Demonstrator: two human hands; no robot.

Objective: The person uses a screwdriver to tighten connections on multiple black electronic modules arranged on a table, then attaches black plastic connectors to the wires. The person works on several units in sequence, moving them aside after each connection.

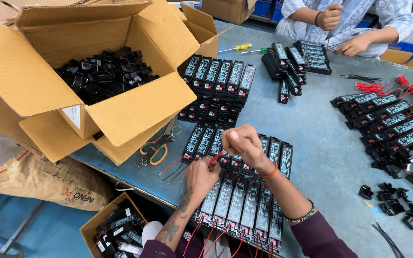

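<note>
My left hand [201, 176] and my right hand [243, 142] meet over rows of black rectangular electronic units [244, 198] laid flat on the grey table [326, 157]. Both pinch a thin red wire [216, 157] between fingertips, just above one unit in the middle row. Red wires trail from the nearest row of units over the table's front edge. More rows of the same units [218, 86] lie further back.
A large open cardboard box [120, 110] of small black plastic parts stands at left. Another person [345, 24] works at the far side beside stacked units [295, 59]. Units with red wires [388, 119] lie right. Scissors [156, 145], screwdrivers [237, 47] and loose black clips [397, 205] are about.
</note>
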